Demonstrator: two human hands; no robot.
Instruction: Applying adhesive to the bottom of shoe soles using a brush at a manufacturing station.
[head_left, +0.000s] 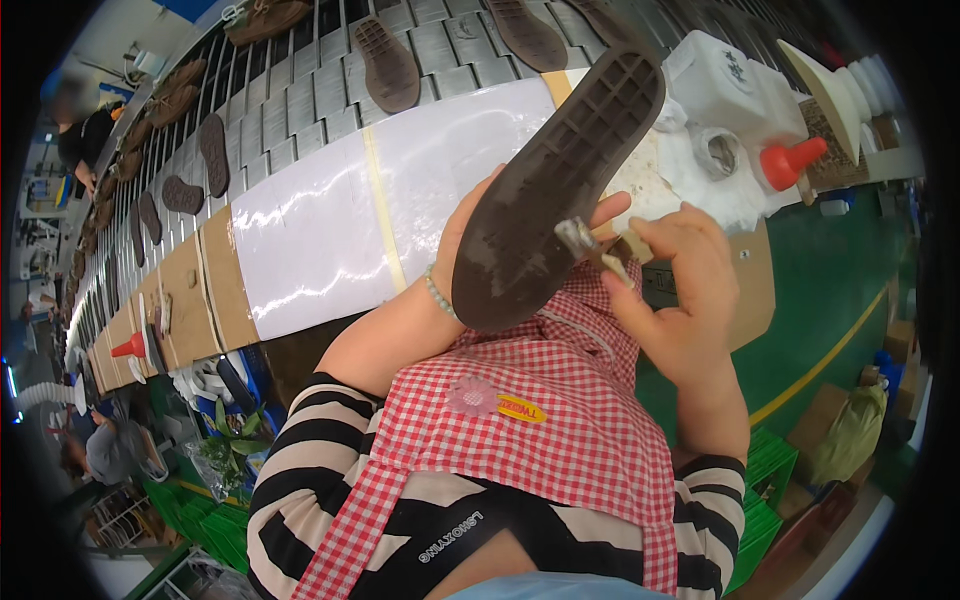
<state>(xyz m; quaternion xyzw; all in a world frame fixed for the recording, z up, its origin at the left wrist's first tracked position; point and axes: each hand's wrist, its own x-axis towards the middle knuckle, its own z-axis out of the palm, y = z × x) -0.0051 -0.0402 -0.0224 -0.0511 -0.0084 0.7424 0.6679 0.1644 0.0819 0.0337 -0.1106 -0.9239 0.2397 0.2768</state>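
Observation:
A dark brown shoe sole [515, 235] is tilted up in front of my chest, its gridded side facing me. My left hand [465, 222] grips it from behind, and most of that palm is hidden by the sole. Between the thumb and fingers of my right hand [690, 285] is a small brush [578, 238] with a pale, glue-crusted head. That head meets or hovers just over the sole's right edge; I cannot tell which. Damp-looking patches mark the sole's smooth lower part.
Beyond my hands runs a slatted metal conveyor [300, 100] carrying several soles [387, 65] and brown shoes [180, 88]. A white-covered board [310, 220] lies along its near edge. At right stand a white plastic jug [715, 85] and a red-nozzled bottle [790, 163]. Another person [85, 145] is far left.

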